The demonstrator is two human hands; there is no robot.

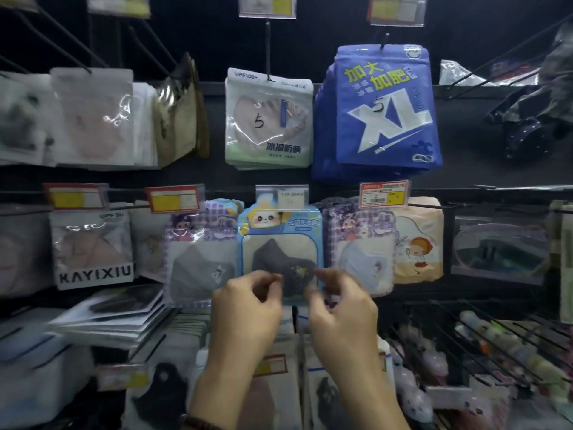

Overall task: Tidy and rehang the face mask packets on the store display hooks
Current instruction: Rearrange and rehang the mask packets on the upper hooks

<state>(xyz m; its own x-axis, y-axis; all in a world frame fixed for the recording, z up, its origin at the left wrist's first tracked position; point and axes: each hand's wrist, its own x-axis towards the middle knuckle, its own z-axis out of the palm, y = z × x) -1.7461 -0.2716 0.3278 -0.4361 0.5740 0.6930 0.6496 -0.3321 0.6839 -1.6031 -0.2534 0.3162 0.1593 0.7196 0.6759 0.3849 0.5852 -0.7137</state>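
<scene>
Pinch grip, both sides: left hand (248,308) and right hand (344,311) each hold the blue packet (280,243) by its lower edge. I log it hanging below a price tag (282,197), between two purple checked packets (198,252).

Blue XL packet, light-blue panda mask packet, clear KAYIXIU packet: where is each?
Blue XL packet (387,116): head view, white XL lettering.
Light-blue panda mask packet (280,252): head view, dark mask window.
Clear KAYIXIU packet (93,249): head view, clear window.

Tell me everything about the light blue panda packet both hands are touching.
The light blue packet hangs upright in the lower row under a clear price tag. Glossy plastic, cartoon panda at top, a window showing a dark mask. The left hand and right hand pinch its lower edge; purple checked packets flank it.
</scene>
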